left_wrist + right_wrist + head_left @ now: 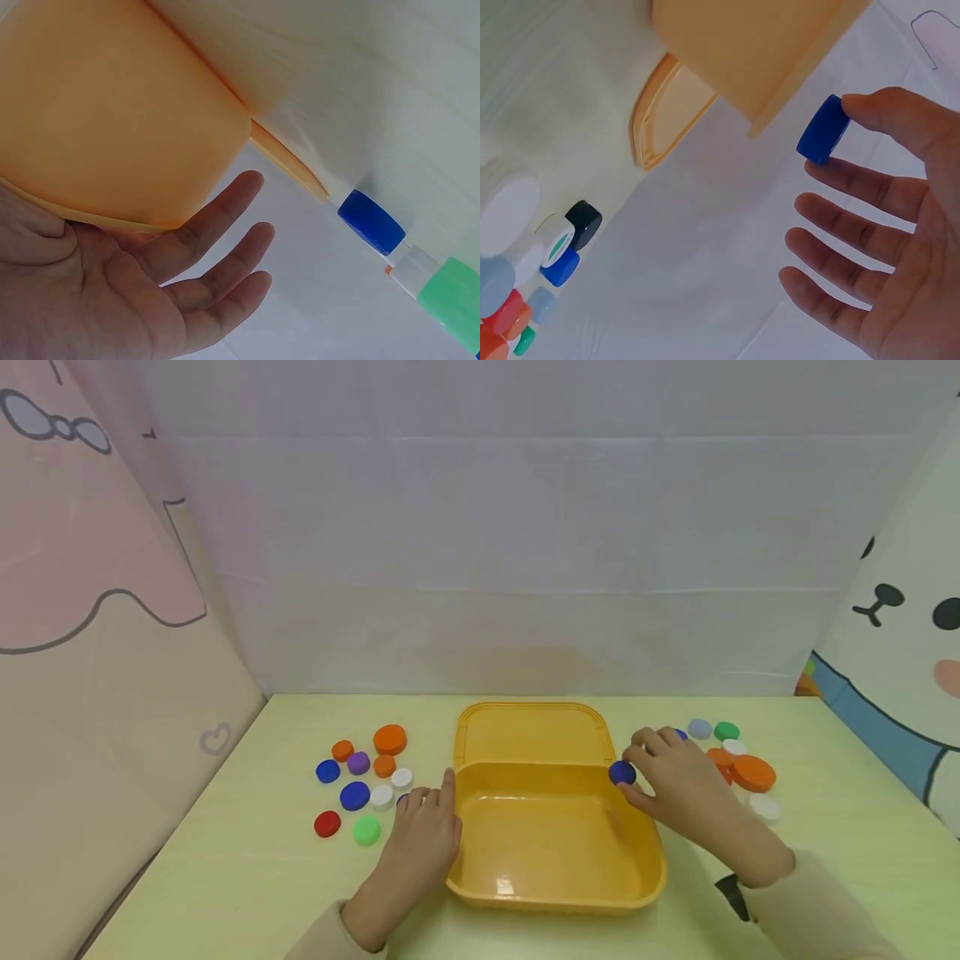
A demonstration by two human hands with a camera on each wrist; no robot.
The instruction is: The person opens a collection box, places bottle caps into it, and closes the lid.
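Between thumb and index finger, my right hand (686, 781) pinches a blue bottle cap (825, 129). In the head view the cap overlaps the back right corner of a yellow plastic box (555, 835). The right wrist view shows it apart from the box's rim, the other three fingers spread out. My left hand (427, 831) rests at the box's left rim, index finger pointing away along it. In the left wrist view, its fingers (225, 206) stretch loosely beside the outer wall. The box's visible floor is bare.
The yellow lid (534, 732) lies flat behind the box. Several coloured caps, such as a red cap (327, 823) and a light green cap (367, 830), are scattered at the left. More, including a large orange cap (753, 772), cluster at the right, partly behind my right hand.
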